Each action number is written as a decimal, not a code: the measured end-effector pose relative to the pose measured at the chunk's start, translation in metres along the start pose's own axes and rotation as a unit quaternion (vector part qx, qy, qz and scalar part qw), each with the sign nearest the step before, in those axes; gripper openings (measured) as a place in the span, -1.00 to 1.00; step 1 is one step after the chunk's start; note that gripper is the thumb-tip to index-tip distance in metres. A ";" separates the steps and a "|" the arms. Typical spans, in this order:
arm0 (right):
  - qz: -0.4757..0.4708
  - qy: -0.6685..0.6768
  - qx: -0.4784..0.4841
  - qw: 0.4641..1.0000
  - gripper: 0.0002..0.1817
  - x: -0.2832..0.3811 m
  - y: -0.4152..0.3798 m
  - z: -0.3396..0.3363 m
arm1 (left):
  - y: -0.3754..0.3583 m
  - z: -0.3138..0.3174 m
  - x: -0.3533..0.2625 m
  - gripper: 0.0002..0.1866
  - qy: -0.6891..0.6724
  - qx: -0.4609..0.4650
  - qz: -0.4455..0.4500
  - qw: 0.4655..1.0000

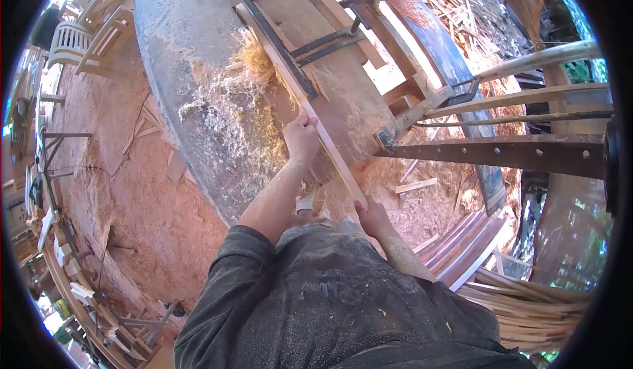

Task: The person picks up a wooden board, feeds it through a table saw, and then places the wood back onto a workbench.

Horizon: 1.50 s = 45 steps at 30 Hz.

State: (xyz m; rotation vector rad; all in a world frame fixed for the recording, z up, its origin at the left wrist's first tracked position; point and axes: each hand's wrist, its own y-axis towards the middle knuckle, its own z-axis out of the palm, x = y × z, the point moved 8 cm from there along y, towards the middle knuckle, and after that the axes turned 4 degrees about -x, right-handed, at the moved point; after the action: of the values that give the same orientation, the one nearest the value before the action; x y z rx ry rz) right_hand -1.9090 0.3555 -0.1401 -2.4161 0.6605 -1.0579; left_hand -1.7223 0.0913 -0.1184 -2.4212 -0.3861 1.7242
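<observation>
A long, narrow wooden strip runs from in front of my body up along a dark metal guide bar on the worktable. My left hand is closed around the strip just short of the bar's near end. Closer to my body, my right hand grips the strip's near end, thumb on top. Yellowish wood shavings are heaped against the strip's left side, past my left hand. Any blade or cutter there is hidden.
A perforated metal beam and wooden poles jut in from the right. Stacked boards lie at lower right, above long thin sticks. Pale wooden chair frames stand far left on the sawdust-covered ground.
</observation>
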 end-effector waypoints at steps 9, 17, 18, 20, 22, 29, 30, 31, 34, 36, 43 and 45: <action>-0.013 -0.012 -0.004 1.000 -0.39 0.015 0.027 0.008 | 0.038 -0.003 0.008 -0.79 -0.005 -0.025 0.006 1.000; -0.040 -0.008 -0.042 0.998 -0.33 0.045 0.043 0.003 | 0.063 -0.010 0.002 -0.76 0.004 -0.024 0.012 1.000; -0.052 0.001 -0.048 0.998 -0.32 0.057 0.046 -0.001 | 0.070 -0.012 -0.004 -0.76 0.020 -0.032 0.024 0.999; -0.014 -0.014 -0.032 0.999 -0.29 0.060 0.055 0.002 | 0.079 -0.020 -0.022 -0.76 0.054 -0.050 0.047 0.996; 0.006 -0.013 -0.020 1.000 -0.26 0.074 0.072 -0.005 | 0.093 -0.019 -0.018 -0.78 0.031 -0.070 0.062 0.995; 0.043 0.023 -0.075 0.996 -0.10 0.056 0.066 -0.004 | 0.098 -0.017 -0.002 -0.80 0.042 -0.036 0.005 0.998; 0.045 0.019 -0.078 0.996 -0.05 0.053 0.066 -0.003 | 0.096 -0.018 -0.002 -0.79 0.027 -0.044 0.004 0.999; 0.037 0.035 -0.078 0.996 -0.04 0.060 0.064 -0.006 | 0.093 -0.019 -0.007 -0.77 0.012 -0.051 0.004 0.999; 0.019 0.068 -0.094 0.993 -0.03 0.070 0.054 -0.015 | 0.087 -0.020 -0.008 -0.66 -0.013 -0.073 0.028 0.997; 0.008 0.070 -0.120 0.990 -0.04 0.062 0.053 -0.013 | 0.084 -0.017 -0.002 -0.54 -0.082 -0.075 0.056 0.992; -0.121 0.160 -0.102 0.974 -0.20 -0.020 0.083 0.030 | 0.008 -0.019 -0.060 -0.29 -0.296 0.116 0.015 0.948; -0.093 0.135 -0.056 0.985 -0.26 -0.030 0.064 0.023 | -0.003 -0.013 -0.062 -0.41 -0.299 0.211 -0.027 0.930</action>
State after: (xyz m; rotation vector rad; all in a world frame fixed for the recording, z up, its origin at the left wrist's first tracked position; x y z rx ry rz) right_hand -1.9261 0.3261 -0.2062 -2.4915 0.6036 -1.4796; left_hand -1.7295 0.0763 -0.0575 -1.5510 -0.1169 2.2195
